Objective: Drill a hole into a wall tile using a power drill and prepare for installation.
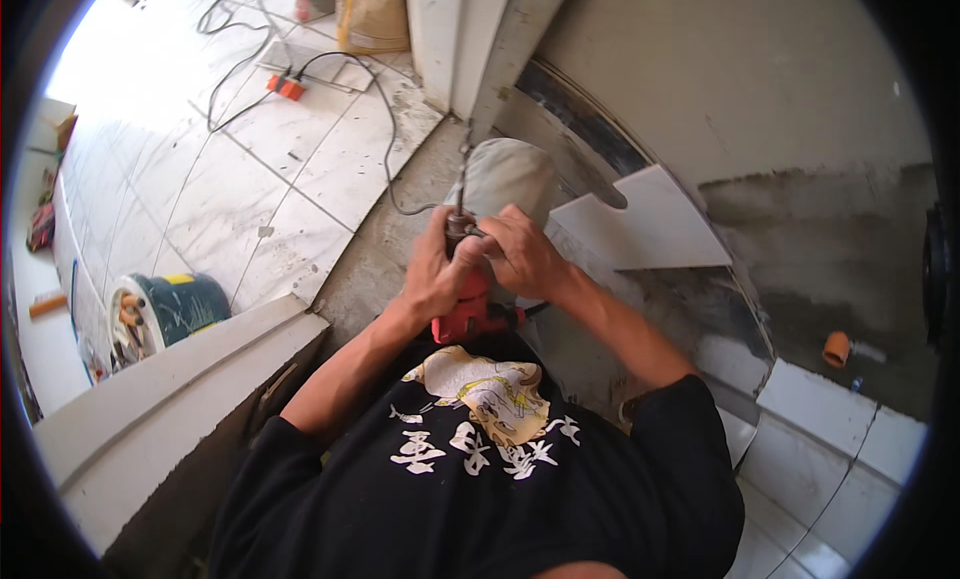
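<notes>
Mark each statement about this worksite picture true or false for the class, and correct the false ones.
1. The left hand and right hand meet at the front of the red drill. True.
2. The drill has no bit fitted. False: a long, thin bit points away from the person.
3. A white tile piece with a rounded notch is to the right of the drill. True.
4. The orange socket block is to the right of the drill. False: the orange socket block is to the left, over the pale tiled floor.
5. The dark bucket on the left has things in it. True.
6. Both hands wear gloves. False: they are bare.
</notes>
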A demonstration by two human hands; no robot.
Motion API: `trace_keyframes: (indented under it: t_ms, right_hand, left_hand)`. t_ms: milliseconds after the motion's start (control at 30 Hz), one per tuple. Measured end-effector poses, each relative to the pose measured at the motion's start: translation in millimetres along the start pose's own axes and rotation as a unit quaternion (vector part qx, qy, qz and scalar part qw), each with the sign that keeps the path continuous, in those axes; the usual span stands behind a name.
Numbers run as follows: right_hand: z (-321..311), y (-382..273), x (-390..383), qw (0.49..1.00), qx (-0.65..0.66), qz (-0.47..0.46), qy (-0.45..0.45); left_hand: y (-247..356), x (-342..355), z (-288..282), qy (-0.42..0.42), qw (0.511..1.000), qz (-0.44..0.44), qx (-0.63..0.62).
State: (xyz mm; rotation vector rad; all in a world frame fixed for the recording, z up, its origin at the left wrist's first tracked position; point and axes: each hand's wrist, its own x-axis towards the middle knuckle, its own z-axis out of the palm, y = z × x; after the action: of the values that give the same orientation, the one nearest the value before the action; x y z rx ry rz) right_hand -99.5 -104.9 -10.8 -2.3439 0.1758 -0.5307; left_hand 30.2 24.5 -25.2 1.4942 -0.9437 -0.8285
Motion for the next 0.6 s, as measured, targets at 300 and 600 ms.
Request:
trace_keyframes:
  t_ms: [300,600]
  right_hand:
    - [-28,22,18,0.983,0.027,-0.162,-0.082]
    - [26,-16,-10,0.991,-0.026,0.069,0.114]
  left_hand:
    - [3,-2,4,-0.021,0.997,-0.008,-0.079]
    - [10,-2,2,0.021,1.000,0.010,0.010]
